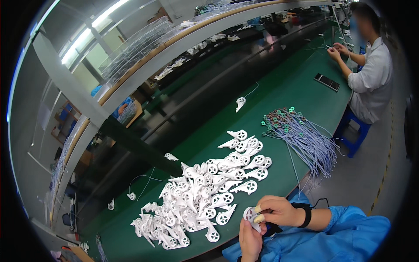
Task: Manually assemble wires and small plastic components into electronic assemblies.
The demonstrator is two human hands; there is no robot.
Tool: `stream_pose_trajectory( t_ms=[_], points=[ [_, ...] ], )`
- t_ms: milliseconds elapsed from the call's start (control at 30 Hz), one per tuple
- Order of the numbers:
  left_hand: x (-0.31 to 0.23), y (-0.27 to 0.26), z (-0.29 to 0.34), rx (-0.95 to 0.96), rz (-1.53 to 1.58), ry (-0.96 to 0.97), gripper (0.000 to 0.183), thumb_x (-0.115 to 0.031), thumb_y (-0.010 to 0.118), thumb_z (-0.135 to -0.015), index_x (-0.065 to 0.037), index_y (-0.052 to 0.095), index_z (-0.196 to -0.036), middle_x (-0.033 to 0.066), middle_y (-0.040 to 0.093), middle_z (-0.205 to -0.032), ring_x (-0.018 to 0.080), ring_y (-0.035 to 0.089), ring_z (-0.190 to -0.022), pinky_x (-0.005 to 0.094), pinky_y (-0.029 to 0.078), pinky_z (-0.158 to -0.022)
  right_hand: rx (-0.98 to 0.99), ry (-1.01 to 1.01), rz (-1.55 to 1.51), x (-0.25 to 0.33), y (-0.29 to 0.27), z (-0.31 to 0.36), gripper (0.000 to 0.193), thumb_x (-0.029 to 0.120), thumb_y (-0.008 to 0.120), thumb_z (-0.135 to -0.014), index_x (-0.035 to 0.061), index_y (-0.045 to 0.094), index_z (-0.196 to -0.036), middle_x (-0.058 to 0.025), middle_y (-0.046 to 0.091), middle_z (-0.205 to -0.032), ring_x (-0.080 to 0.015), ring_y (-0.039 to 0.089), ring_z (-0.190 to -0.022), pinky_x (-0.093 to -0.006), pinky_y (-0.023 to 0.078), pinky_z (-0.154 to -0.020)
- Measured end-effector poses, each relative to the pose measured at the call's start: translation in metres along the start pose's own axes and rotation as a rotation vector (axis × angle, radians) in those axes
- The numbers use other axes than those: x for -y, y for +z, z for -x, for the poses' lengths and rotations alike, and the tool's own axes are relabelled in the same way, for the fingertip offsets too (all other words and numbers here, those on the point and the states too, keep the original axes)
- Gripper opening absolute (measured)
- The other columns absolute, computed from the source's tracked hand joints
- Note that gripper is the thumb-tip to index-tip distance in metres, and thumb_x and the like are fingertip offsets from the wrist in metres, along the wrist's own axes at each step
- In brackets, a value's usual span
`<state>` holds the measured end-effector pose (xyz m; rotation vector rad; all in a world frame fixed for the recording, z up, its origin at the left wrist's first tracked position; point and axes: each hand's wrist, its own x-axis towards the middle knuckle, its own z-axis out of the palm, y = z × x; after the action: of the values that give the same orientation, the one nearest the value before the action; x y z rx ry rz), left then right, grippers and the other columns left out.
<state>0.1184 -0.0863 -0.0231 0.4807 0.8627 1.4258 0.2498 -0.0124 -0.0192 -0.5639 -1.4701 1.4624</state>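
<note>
Near the table's front edge, a white plastic part [249, 213] with a round spoked end is held between my two hands. My left hand [250, 241] grips it from below, fingers closed around its narrow end. From the right, my right hand [279, 211] pinches at the round end; its thumb and a finger wear yellowish finger covers. Whether anything small sits between those fingertips is hidden. Just left of my hands lies a big heap of similar white plastic parts [192, 187]. A black band [306, 216] circles my right wrist.
A bundle of blue-grey cables [312, 146] with green ring ends lies right of the heap on the green table [279, 94]. A phone [326, 82] lies farther off, near a seated co-worker [371, 78]. A grey post [72, 76] and shelf beam [174, 41] stand at the left and back.
</note>
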Motion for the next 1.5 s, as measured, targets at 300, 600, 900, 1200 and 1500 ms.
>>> stream_pose_trajectory(
  t_ms=[300,600,900,1200,1500],
  points=[
    [-0.003,0.014,-0.008,0.001,-0.183,0.106,0.041,-0.029,0.03,-0.101,0.003,0.043,-0.124,0.0052,0.053,-0.079,0.0095,0.048,-0.066,0.0214,0.038,-0.057,0.081,-0.274,0.49,0.017,-0.003,-0.007,0.034,-0.003,0.06,-0.083,-0.0013,0.056,-0.117,-0.0154,0.059,-0.102,-0.0304,0.061,-0.088,-0.0323,0.05,-0.076],
    [0.002,0.033,0.004,-0.216,-0.555,0.267,0.036,-0.025,0.037,-0.102,0.001,0.048,-0.124,-0.0014,0.047,-0.072,0.0047,0.04,-0.058,0.019,0.032,-0.05,-0.045,0.219,0.08,0.022,0.009,0.008,0.026,0.0,0.063,-0.085,-0.0024,0.058,-0.11,-0.0129,0.062,-0.098,-0.0218,0.065,-0.079,-0.0281,0.053,-0.065],
    [0.007,0.025,0.001,-0.195,-0.684,0.294,0.031,-0.018,0.04,-0.1,0.005,0.052,-0.117,0.0064,0.057,-0.086,0.0146,0.052,-0.072,0.0252,0.044,-0.063,-0.079,-0.307,0.535,0.004,0.002,0.0,0.027,-0.006,0.063,-0.077,-0.0003,0.06,-0.103,-0.0159,0.063,-0.098,-0.0311,0.062,-0.087,-0.0339,0.051,-0.075],
    [-0.013,0.056,0.007,-0.169,-1.101,0.46,0.036,-0.022,0.042,-0.099,0.004,0.05,-0.124,0.025,0.062,-0.104,0.0356,0.061,-0.097,0.0383,0.048,-0.079,-0.057,-0.201,0.442,0.011,-0.002,0.0,0.017,-0.005,0.057,-0.079,-0.0006,0.059,-0.095,-0.0156,0.062,-0.096,-0.0326,0.061,-0.086,-0.0363,0.05,-0.075],
    [-0.017,0.058,0.013,-0.192,-1.131,0.272,0.04,-0.025,0.039,-0.1,0.004,0.046,-0.127,0.0279,0.06,-0.109,0.0407,0.058,-0.102,0.0415,0.048,-0.082,0.071,-0.183,0.375,0.001,-0.008,-0.004,0.018,-0.004,0.054,-0.079,-0.0006,0.056,-0.097,-0.0139,0.058,-0.09,-0.0345,0.058,-0.085,-0.0376,0.047,-0.074]
  ],
)
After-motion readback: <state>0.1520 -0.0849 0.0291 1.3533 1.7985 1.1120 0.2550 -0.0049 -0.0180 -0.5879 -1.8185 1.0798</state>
